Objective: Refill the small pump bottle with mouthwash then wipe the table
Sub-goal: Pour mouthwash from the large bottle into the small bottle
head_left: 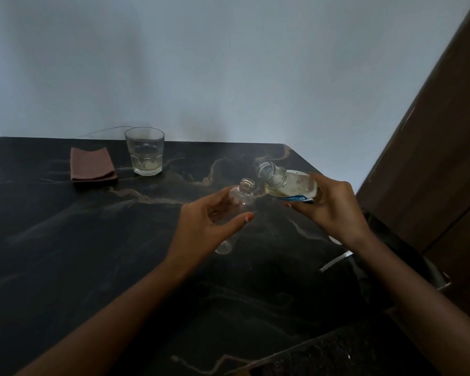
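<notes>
Both forearms come in from the near edge, and the hands meet above the dark marble-look bench (65, 240), a little right of centre. The left hand (206, 221) is wrapped around the small pump bottle (240, 199), which has no pump on it — the open neck points up toward 1 o'clock. The bottle is clear and looks empty, so it is probably very light and easy to push aside; holding it around the middle of the body, as now, seems the steady place. The right hand (329, 204) grips the mouthwash bottle (288, 183) around its labelled body and tips it, with its open mouth toward 10 o'clock, just above and beside the small neck. Pale liquid lies along its lower side; no stream can be seen yet. Both bottles are smooth and will turn slippery if wet, and the small opening leaves little room for error.

At 11 o'clock, well apart, a glass tumbler (145, 151) stands upright with a little pale liquid, and just to its left lies a folded brown cloth (92, 165) — likely for the wiping.
</notes>
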`<state>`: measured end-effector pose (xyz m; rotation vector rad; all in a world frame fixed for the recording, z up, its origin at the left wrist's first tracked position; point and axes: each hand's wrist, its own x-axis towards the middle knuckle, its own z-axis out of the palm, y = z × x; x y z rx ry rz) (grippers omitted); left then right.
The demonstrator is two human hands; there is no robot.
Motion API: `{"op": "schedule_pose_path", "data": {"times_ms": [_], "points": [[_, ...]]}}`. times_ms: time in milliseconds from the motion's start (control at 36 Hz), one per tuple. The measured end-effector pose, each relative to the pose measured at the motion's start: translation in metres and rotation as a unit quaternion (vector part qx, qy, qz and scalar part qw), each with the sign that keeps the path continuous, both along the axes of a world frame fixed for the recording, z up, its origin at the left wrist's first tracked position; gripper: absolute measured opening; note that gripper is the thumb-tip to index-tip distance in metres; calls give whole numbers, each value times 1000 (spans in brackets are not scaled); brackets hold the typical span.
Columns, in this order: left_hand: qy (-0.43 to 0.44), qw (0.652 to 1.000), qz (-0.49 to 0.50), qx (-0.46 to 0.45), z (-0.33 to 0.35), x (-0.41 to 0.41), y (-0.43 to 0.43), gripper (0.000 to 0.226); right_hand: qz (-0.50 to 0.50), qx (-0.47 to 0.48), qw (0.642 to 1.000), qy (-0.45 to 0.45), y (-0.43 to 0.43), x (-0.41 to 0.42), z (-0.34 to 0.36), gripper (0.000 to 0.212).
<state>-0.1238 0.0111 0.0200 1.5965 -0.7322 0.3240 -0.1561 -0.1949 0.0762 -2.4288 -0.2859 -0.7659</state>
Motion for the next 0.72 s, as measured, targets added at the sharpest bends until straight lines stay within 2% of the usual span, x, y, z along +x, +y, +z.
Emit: {"op": "schedule_pose_path", "data": {"times_ms": [722], "points": [[-12,1000,-1,-7,-6,3,-2,39,6,-73,997,-16,-5,2,9,38]]}}
